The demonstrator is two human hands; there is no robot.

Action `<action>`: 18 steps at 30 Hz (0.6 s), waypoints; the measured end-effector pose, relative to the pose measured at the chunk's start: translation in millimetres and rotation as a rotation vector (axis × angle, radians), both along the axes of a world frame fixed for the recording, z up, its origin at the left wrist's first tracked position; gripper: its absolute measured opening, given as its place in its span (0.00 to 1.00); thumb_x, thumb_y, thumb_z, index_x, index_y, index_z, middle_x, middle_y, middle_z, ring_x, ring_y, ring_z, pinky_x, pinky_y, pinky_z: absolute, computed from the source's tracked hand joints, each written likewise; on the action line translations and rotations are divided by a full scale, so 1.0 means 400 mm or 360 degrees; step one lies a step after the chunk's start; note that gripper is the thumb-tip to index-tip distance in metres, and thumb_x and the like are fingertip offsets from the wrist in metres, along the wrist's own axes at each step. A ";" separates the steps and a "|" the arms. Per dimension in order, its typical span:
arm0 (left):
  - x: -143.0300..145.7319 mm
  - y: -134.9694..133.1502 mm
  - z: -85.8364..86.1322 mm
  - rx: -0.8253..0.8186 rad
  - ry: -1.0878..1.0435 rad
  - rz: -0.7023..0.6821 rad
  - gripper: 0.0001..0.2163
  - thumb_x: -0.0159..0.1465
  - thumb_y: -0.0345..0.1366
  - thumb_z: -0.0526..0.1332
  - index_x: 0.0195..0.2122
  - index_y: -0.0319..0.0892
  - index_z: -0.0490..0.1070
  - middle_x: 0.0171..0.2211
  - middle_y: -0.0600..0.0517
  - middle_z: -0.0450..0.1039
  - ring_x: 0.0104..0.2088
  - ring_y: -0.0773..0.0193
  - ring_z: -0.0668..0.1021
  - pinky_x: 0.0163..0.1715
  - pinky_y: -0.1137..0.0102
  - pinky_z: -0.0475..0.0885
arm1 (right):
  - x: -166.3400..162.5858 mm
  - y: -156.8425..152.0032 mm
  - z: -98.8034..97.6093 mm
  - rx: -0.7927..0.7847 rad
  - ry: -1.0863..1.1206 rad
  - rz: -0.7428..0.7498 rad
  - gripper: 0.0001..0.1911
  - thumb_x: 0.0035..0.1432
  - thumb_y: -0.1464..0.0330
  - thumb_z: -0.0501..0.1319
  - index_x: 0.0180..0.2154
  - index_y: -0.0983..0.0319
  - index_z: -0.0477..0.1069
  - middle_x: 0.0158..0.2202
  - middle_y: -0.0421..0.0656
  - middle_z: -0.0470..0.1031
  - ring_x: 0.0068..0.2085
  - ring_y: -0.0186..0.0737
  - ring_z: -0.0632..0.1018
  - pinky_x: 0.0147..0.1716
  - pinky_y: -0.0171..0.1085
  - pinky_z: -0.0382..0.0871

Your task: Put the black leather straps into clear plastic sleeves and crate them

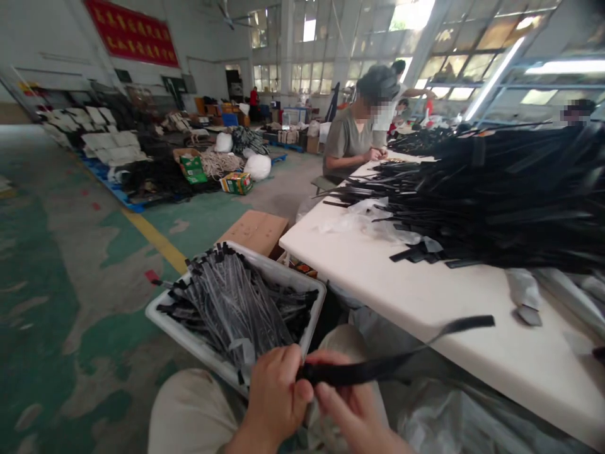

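My left hand (274, 394) and my right hand (352, 407) meet low in the view, above my lap. Both pinch one end of a long black strap (392, 359) that runs up and right, its free end over the white table's (425, 296) near edge. Just beyond my left hand stands a white bin (198, 334) filled with several black straps in clear sleeves. A large heap of loose black straps (496, 202) covers the table's far right part.
A person in a grey shirt (352, 142) sits at the table's far end, hands on straps. Clear plastic wrap (373, 224) lies on the table. A cardboard box (258, 230) stands past the bin. Piled goods line the green floor at left.
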State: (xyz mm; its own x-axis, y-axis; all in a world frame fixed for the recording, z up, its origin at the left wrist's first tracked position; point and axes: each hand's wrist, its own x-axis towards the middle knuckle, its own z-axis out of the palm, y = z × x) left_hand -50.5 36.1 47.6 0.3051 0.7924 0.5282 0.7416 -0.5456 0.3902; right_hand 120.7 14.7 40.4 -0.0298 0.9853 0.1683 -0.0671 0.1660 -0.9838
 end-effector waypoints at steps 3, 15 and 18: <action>0.000 0.001 -0.022 -0.0080 -0.0010 0.0023 0.28 0.69 0.55 0.31 0.28 0.45 0.60 0.21 0.51 0.67 0.22 0.59 0.72 0.24 0.64 0.60 | 0.040 0.004 0.009 -0.0212 0.0246 -0.0466 0.14 0.60 0.55 0.62 0.35 0.60 0.72 0.30 0.41 0.71 0.21 0.30 0.67 0.17 0.29 0.59; 0.034 -0.024 0.001 -0.0214 -0.0138 -0.0094 0.30 0.68 0.56 0.27 0.26 0.45 0.59 0.21 0.51 0.66 0.22 0.60 0.71 0.23 0.65 0.60 | 0.102 -0.031 0.036 -0.0043 0.0019 -0.0504 0.15 0.61 0.56 0.61 0.30 0.60 0.71 0.24 0.43 0.69 0.23 0.37 0.69 0.19 0.31 0.62; 0.055 -0.030 0.012 -0.0228 -0.0179 -0.0197 0.31 0.68 0.55 0.25 0.26 0.45 0.59 0.21 0.51 0.66 0.23 0.60 0.72 0.24 0.64 0.62 | 0.087 -0.027 0.058 -0.0136 -0.0069 -0.0523 0.22 0.62 0.53 0.58 0.23 0.61 0.65 0.20 0.40 0.62 0.21 0.34 0.65 0.19 0.32 0.59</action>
State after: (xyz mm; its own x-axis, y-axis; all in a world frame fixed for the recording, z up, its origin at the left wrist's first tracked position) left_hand -28.6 24.2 52.4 0.3501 0.8220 0.4491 0.6199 -0.5628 0.5468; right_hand 155.6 4.1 63.8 0.2863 0.9539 0.0899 0.0183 0.0884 -0.9959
